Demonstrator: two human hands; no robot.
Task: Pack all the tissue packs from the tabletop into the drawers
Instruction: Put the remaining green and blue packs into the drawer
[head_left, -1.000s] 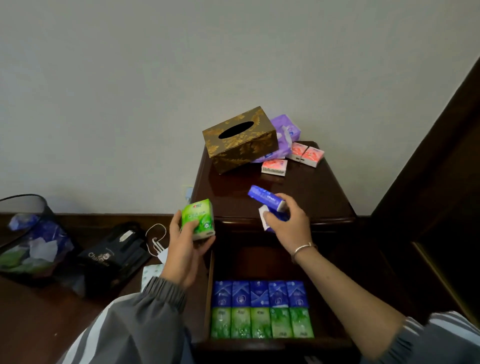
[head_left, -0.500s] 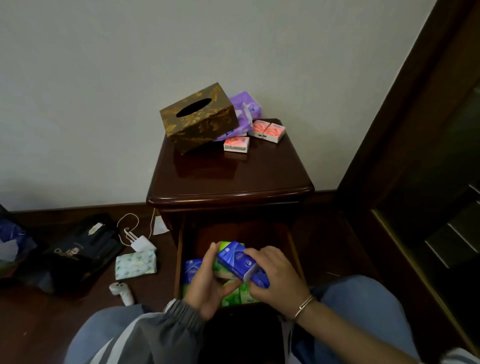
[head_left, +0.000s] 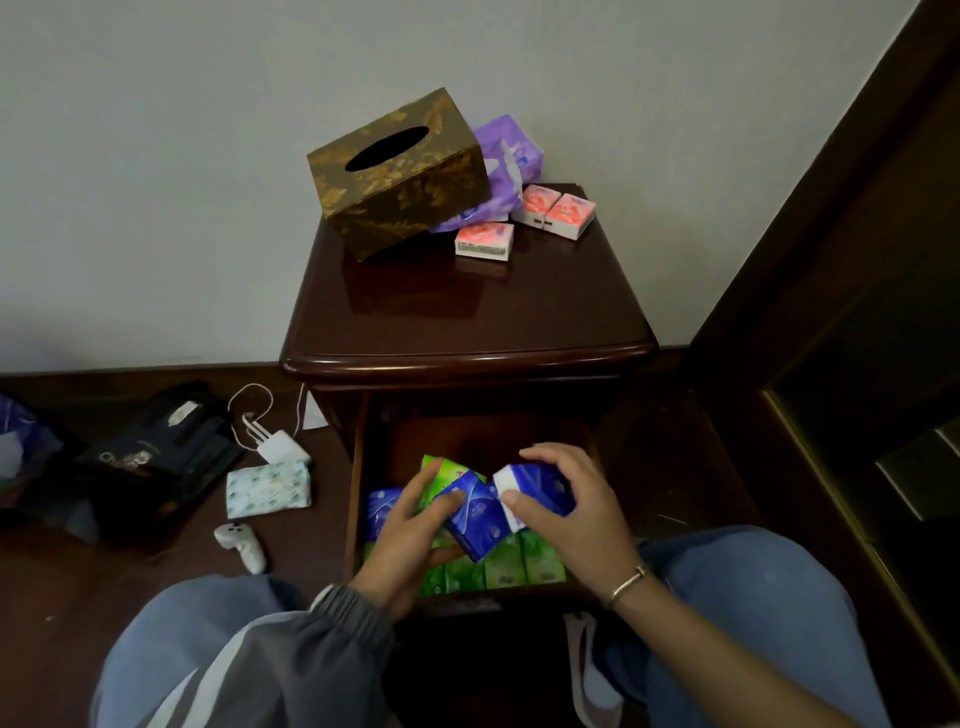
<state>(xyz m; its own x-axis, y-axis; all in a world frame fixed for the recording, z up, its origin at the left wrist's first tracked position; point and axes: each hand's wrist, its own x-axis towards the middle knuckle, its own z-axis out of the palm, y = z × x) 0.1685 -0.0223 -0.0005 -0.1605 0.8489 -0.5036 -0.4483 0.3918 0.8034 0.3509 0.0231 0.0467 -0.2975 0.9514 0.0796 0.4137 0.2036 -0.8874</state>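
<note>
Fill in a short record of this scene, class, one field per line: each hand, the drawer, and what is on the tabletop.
Left hand: holds green pack, thumb on middle blue pack
Right hand: grips white-ended blue pack
Drawer: open, with rows of stored packs, blue and green
Tabletop: three pink packs, purple pack, gold tissue box
Task status: unfinished, packs left on tabletop
</note>
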